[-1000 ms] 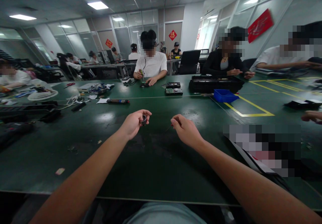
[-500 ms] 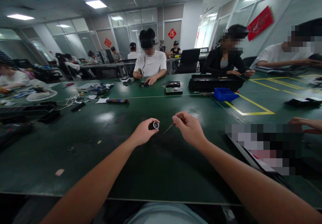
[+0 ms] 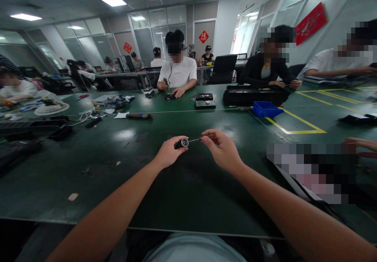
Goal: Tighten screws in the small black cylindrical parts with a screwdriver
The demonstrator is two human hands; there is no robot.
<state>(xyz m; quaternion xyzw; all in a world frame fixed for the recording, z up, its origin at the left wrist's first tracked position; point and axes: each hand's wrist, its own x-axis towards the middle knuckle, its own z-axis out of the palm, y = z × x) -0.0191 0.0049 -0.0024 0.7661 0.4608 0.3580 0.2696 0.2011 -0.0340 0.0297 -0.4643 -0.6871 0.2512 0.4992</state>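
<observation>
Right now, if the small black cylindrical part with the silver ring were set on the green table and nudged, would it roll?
Probably rolls if laid sideways: the small black cylindrical part looks round, and the green table is smooth, glossy. Likely light: the left hand pinches it with fingertips alone.

Premises: an electronics bench workshop on an open office floor. Landmark is the long green table [image 3: 176,199]. Along its far side sit workers [image 3: 180,71] bent over small items. On the table in front of them lie a bare drive [image 3: 205,104], a black case [image 3: 255,95] and a blue bin [image 3: 266,108]. On the table's left part are a screwdriver [image 3: 139,116] and cables [image 3: 85,117]. Yellow tape [image 3: 294,122] marks bays on its right part. Behind the table stand glass partitions [image 3: 159,26] and further manned desks [image 3: 123,75], and panel lights [image 3: 114,1] hang above it. Over its near part, the left hand [image 3: 169,152] grips a small part [image 3: 182,143], and the right hand [image 3: 222,150] holds a fine driver [image 3: 194,139] to it.
</observation>
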